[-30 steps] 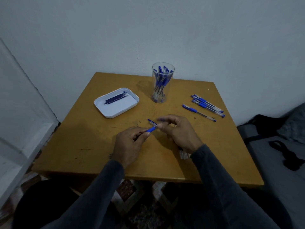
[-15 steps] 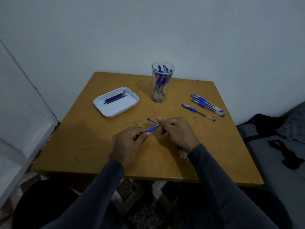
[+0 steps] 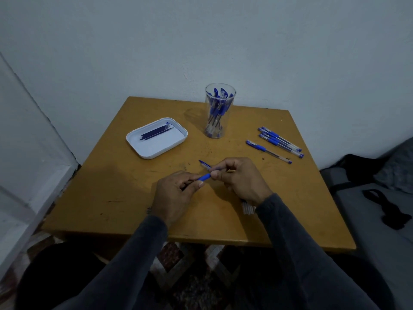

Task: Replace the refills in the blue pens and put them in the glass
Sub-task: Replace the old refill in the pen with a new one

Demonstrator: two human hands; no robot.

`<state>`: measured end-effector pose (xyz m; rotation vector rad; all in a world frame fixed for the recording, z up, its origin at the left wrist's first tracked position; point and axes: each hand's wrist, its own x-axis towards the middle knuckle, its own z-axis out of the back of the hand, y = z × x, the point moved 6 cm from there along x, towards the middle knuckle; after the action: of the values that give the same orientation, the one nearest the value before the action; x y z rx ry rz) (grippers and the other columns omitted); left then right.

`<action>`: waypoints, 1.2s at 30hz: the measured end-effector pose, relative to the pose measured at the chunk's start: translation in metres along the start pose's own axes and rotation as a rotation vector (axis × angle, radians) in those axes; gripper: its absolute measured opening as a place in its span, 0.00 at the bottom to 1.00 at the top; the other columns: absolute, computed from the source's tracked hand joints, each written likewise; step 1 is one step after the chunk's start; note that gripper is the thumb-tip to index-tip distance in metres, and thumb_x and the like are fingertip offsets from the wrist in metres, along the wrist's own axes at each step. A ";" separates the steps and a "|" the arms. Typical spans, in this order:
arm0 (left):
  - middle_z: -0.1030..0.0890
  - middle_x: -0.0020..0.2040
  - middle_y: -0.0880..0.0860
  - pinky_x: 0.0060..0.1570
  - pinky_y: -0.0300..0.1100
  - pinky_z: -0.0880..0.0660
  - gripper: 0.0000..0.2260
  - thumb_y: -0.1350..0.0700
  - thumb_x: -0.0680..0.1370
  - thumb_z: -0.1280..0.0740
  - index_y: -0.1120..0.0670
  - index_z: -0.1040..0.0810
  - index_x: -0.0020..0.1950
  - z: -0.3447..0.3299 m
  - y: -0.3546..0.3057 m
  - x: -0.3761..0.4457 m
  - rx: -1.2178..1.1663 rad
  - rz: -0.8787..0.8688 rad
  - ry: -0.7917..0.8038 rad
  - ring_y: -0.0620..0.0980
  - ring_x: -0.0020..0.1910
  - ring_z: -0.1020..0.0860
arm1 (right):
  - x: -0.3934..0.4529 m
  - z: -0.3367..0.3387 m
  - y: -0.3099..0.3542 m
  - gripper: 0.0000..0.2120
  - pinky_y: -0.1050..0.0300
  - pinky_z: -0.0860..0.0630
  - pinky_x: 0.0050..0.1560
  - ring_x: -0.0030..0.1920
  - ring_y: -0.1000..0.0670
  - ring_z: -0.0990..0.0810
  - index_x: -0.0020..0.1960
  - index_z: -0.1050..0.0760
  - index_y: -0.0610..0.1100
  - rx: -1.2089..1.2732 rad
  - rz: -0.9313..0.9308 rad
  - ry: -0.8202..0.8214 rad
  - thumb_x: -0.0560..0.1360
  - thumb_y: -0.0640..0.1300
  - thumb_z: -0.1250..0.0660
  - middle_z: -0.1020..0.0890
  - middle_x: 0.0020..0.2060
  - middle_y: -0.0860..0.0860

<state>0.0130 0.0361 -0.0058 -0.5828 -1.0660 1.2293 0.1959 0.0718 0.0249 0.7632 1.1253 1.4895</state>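
My left hand pinches the blue grip of a pen over the middle of the wooden table. My right hand pinches the pen's front end, fingertips close to my left thumb. A blue pen cap lies on the table just behind the hands. The tall glass at the back holds several blue pens. Several more blue pens lie to its right. A white tray at the back left holds dark refills.
Clear tubes lie on the table under my right wrist. A white wall runs behind the table, and a white frame stands at the left. A grey surface with dark cloth sits at the right.
My right hand's fingers have closed onto the pen's front end, next to my left hand's thumb. The left hand has stayed in place.
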 end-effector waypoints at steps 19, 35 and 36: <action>0.16 0.47 0.47 0.50 0.43 0.19 0.11 0.56 0.81 0.32 0.54 0.18 0.63 0.014 0.008 0.000 -0.095 0.127 -0.190 0.44 0.48 0.18 | 0.030 -0.029 -0.004 0.15 0.56 0.26 0.53 0.52 0.53 0.27 0.64 0.23 0.47 -0.656 -0.144 -0.224 0.82 0.54 0.35 0.28 0.59 0.49; 0.15 0.45 0.43 0.46 0.35 0.22 0.11 0.59 0.75 0.24 0.45 0.15 0.53 0.008 0.004 -0.002 -0.235 0.175 -0.107 0.42 0.45 0.19 | 0.004 -0.006 -0.003 0.08 0.51 0.15 0.36 0.42 0.48 0.14 0.60 0.23 0.39 0.456 -0.026 -0.359 0.84 0.36 0.38 0.15 0.44 0.44; 0.15 0.45 0.43 0.46 0.36 0.21 0.11 0.59 0.75 0.24 0.46 0.15 0.52 0.008 0.003 -0.003 -0.236 0.175 -0.104 0.42 0.45 0.19 | 0.004 -0.005 -0.004 0.08 0.50 0.15 0.37 0.42 0.48 0.14 0.60 0.22 0.39 0.448 -0.021 -0.369 0.84 0.36 0.38 0.15 0.44 0.44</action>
<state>0.0044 0.0332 -0.0059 -0.8141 -1.2794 1.3054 0.1916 0.0739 0.0193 1.2713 1.1839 1.0271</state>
